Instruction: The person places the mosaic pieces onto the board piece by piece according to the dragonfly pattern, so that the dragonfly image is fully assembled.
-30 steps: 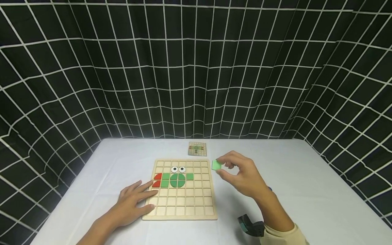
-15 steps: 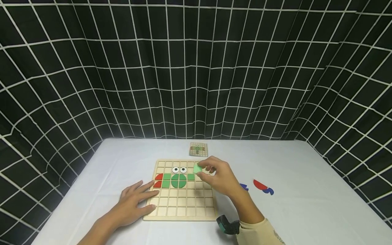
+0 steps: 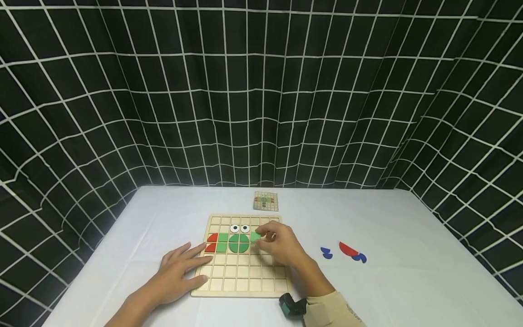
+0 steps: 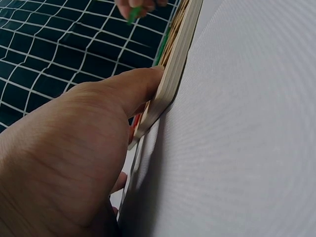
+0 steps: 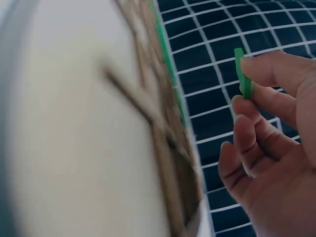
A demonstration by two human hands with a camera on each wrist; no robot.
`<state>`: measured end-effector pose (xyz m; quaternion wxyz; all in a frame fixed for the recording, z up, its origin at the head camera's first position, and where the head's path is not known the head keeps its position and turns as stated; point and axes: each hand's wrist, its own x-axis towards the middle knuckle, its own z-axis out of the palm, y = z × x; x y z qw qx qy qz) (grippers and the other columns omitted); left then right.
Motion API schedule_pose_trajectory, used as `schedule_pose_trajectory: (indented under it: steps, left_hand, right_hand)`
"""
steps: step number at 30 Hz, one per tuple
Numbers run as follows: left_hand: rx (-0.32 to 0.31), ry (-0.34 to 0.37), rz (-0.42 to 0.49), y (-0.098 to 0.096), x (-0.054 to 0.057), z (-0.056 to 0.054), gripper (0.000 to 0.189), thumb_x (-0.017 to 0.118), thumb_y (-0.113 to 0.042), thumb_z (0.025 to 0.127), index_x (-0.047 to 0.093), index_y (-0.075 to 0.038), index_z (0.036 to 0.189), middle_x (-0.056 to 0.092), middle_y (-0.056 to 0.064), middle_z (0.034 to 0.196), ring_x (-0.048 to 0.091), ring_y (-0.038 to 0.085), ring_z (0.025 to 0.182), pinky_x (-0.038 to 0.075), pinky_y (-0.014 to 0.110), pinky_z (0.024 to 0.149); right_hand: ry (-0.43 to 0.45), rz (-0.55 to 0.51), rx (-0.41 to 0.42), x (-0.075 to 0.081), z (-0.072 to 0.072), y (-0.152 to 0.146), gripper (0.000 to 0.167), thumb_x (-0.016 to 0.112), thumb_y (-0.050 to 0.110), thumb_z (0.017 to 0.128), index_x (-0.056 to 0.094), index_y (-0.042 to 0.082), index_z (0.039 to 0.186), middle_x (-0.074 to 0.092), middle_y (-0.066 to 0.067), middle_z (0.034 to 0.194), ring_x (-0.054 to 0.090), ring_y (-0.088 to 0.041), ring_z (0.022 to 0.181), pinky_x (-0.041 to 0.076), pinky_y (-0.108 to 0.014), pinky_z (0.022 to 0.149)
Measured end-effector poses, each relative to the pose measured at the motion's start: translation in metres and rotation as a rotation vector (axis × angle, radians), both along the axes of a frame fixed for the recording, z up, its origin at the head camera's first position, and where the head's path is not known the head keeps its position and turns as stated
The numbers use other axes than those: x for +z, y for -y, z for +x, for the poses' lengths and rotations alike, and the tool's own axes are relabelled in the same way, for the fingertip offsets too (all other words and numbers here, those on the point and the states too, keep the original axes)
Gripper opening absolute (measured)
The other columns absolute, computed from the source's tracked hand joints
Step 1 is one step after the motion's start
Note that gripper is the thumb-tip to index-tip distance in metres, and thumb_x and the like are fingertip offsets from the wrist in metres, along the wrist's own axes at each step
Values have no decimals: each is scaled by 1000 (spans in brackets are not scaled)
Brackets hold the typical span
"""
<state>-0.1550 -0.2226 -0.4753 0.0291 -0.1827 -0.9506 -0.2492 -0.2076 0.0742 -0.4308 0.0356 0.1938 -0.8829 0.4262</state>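
A wooden grid board (image 3: 229, 285) lies on the table. On its left edge rests my left hand (image 3: 176, 275), fingers spread and fairly straight, with the thumb (image 4: 140, 84) on the rim in the left wrist view. My right hand (image 3: 283, 245) pinches a light green square tile (image 5: 242, 74) between thumb and fingers, held over the board's right half, beside the dark green circle (image 3: 239, 243). Left of that circle sit green squares (image 3: 222, 242) and red quarter pieces (image 3: 211, 243); two eye pieces (image 3: 239, 228) sit above it. The right hand hides several cells.
Behind the board lies a small pattern card (image 3: 265, 201). To the right are blue curved pieces (image 3: 327, 253), a red half-round piece (image 3: 348, 249) and another blue piece (image 3: 360, 258) touching it. A black cloth with a white grid (image 3: 261, 113) hangs behind the table.
My right hand has carried the green tile leftward from beside the board to over it, and lowered it. The loose pieces at right have come into view. My left hand stays put.
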Motion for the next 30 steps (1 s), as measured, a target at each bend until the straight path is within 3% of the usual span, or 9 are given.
schedule_pose_trajectory:
  steps: [8,21,25,30]
  left_hand:
    - [-4,-1,-6,0,3,1,44,62,-54,81,59,-39,122,39,-9,147,25,33,139,12,57,107]
    - [-12,-22,-4,1,2,0,44,63,-54,81,60,-38,122,39,-9,147,26,33,139,12,57,107]
    - [-14,-11,-10,1,1,0,45,61,-56,81,59,-39,122,39,-9,147,26,33,139,12,57,107]
    - [-16,-9,-13,1,2,0,45,61,-56,81,59,-39,122,39,-9,147,26,34,139,12,57,107]
  right_hand:
    - [72,122,0,-13,-3,4,25,72,20,80,69,11,103,64,4,95,59,-9,86,52,-26,76]
    - [58,260,-9,-14,-4,7,30,71,20,79,69,12,108,60,6,92,52,-8,80,48,-24,71]
    - [41,229,6,-6,-2,2,34,71,20,79,67,9,111,62,2,96,57,-10,84,50,-24,72]
    - [-39,144,-8,27,3,-11,33,73,20,78,68,9,109,65,-2,99,59,-15,84,50,-26,66]
